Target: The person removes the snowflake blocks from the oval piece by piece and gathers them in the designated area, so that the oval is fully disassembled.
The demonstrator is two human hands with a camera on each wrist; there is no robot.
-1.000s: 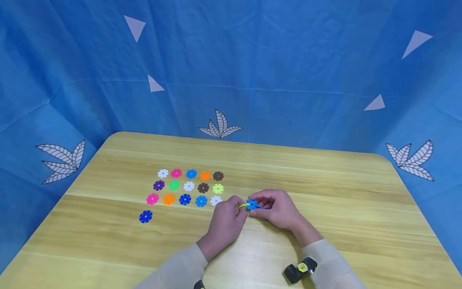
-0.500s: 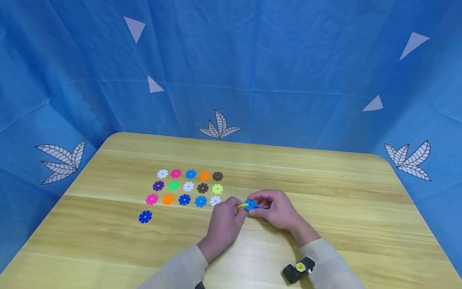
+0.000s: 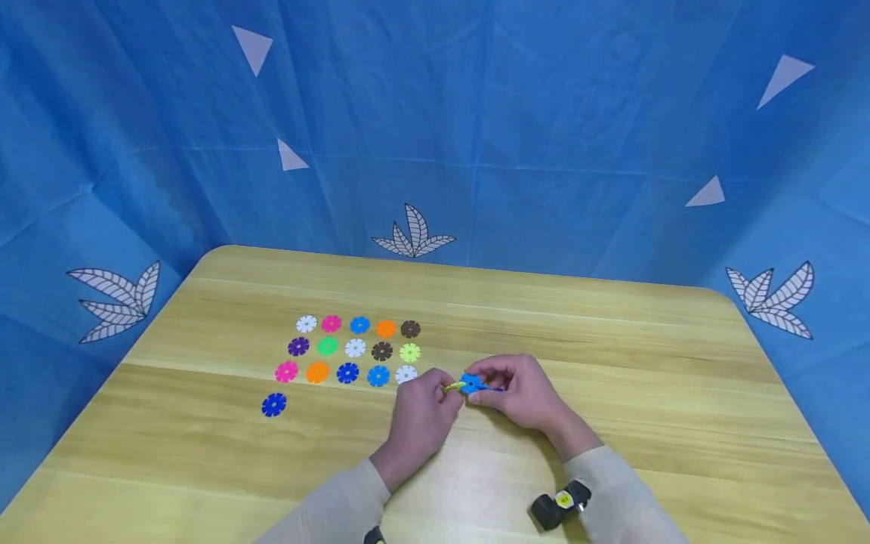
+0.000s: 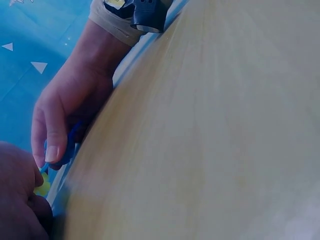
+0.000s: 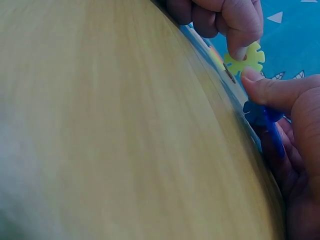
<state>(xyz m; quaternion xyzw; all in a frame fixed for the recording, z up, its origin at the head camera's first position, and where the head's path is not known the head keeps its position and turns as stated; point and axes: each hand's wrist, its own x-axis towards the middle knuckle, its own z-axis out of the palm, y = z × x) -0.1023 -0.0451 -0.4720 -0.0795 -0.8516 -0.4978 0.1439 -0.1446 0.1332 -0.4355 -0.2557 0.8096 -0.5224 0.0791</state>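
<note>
My left hand [image 3: 421, 412] pinches a yellow-green notched plastic disc [image 5: 254, 59] between thumb and fingers. Close beside it, my right hand [image 3: 525, 389] grips a light blue notched disc [image 3: 470, 384] with a dark blue one [image 5: 274, 134] attached behind. In the head view the yellow-green disc meets the light blue disc's left edge; how deep their notches engage cannot be seen. Fingers hide much of the pieces. In the left wrist view, the right hand [image 4: 60, 117] curls round the blue pieces.
Rows of loose notched discs lie flat to the left, among them a brown disc [image 3: 411, 329], an orange disc [image 3: 317, 372] and a white disc [image 3: 406, 374] near the left hand. A lone dark blue disc [image 3: 274, 405] lies nearer. A blue curtain [image 3: 544, 136] stands behind the wooden table [image 3: 680, 393].
Both hands stay close together and keep their holds, shifting slightly left. The light blue disc shows a slightly different tilt.
</note>
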